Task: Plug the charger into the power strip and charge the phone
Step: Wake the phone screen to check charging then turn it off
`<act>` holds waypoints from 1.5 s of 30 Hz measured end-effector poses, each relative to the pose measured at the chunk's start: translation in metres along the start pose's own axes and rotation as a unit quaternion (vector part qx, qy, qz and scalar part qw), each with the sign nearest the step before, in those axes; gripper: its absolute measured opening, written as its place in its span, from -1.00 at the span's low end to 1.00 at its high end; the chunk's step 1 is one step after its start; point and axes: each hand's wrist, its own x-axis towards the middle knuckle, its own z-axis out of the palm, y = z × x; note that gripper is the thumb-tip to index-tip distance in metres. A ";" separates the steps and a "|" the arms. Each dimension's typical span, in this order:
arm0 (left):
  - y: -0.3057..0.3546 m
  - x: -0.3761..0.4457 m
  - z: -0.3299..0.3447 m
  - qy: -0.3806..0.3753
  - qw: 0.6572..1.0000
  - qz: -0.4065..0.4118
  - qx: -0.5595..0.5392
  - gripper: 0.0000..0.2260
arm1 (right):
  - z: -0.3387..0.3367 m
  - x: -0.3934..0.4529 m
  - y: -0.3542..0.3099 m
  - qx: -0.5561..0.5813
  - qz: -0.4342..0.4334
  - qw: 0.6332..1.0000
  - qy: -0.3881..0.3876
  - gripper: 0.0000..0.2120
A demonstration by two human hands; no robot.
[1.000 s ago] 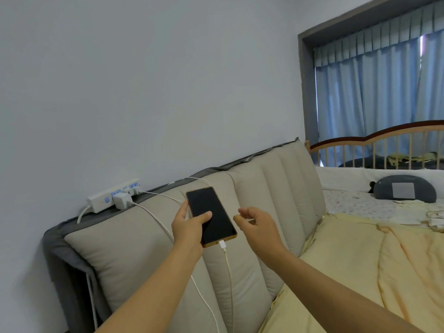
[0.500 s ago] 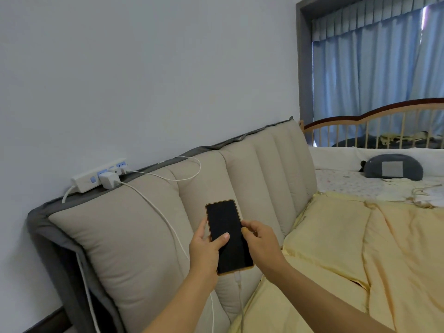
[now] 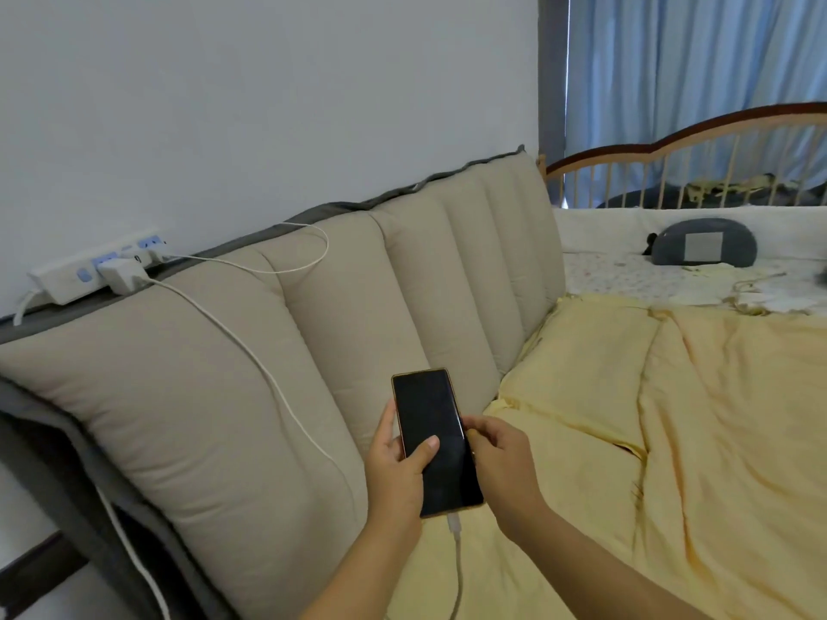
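Observation:
A black phone [image 3: 432, 434] with a gold rim is held low in front of the headboard. My left hand [image 3: 396, 467] grips its left edge with the thumb across the dark screen. My right hand [image 3: 503, 458] has curled fingers on the phone's right edge. A white cable [image 3: 268, 373] is plugged into the phone's bottom end and runs up over the cushion to the white charger [image 3: 121, 276]. The charger sits in the white power strip [image 3: 85, 272] on top of the headboard at the left.
A beige padded headboard [image 3: 313, 351] lines the wall. A yellow quilt [image 3: 671, 440] covers the bed to the right. Beyond it stand a wooden crib rail [image 3: 671, 140], a grey pillow [image 3: 707, 248] and blue curtains [image 3: 693, 64]. A second white cable [image 3: 309, 248] loops on the headboard.
Both hands have brought the phone down from beside the power strip to low over the bed edge. My right hand has come onto the phone's right edge.

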 end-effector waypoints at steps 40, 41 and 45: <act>-0.066 0.008 0.012 0.031 0.991 -0.090 -0.094 -0.67 | -0.018 0.006 0.059 0.056 0.049 0.997 -0.008 -0.70; -0.064 0.009 0.011 0.031 0.990 -0.091 -0.103 -0.67 | -0.017 0.006 0.058 0.058 0.046 0.997 -0.009 -0.69; -0.056 0.010 0.010 0.028 0.991 -0.079 -0.108 -0.68 | -0.013 0.007 0.054 0.050 0.035 0.998 -0.010 -0.70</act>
